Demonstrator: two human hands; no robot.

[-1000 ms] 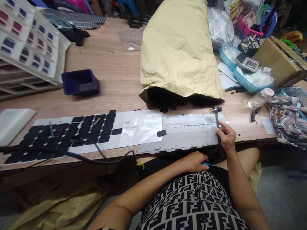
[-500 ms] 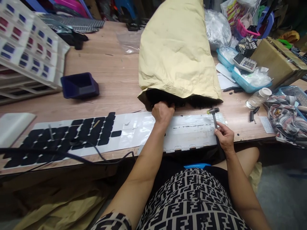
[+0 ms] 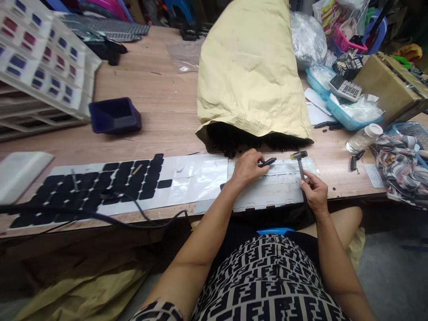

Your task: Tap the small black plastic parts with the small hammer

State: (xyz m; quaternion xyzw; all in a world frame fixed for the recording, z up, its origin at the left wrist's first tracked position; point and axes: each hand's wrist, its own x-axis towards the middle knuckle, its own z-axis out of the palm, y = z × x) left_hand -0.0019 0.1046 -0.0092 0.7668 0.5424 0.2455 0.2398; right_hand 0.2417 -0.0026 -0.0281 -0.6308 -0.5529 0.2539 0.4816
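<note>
My left hand (image 3: 246, 168) is closed on a short black rod-like piece (image 3: 268, 162), which points to the right over the white board (image 3: 267, 191). Its exact kind is too small to tell. In my right hand (image 3: 314, 191) is a small hammer (image 3: 300, 162), held by its dark handle, head up, with a yellowish face on the left end. Behind the left hand lies a large tan paper sack (image 3: 250, 76), its mouth facing me, with many black pieces (image 3: 230, 140) inside.
At left, flat black pieces (image 3: 127, 183) cover a white sheet, with a cable (image 3: 110, 220) across it. A dark blue bin (image 3: 115, 116) stands behind. On the right are blue baskets (image 3: 354, 118), a calculator (image 3: 346, 88), a clear bottle (image 3: 364, 138) and a crumpled cloth (image 3: 399, 167).
My left hand has come out of the sack's mouth towards me and to the right, now with a black piece in its fingers. The right hand still holds the hammer in much the same spot.
</note>
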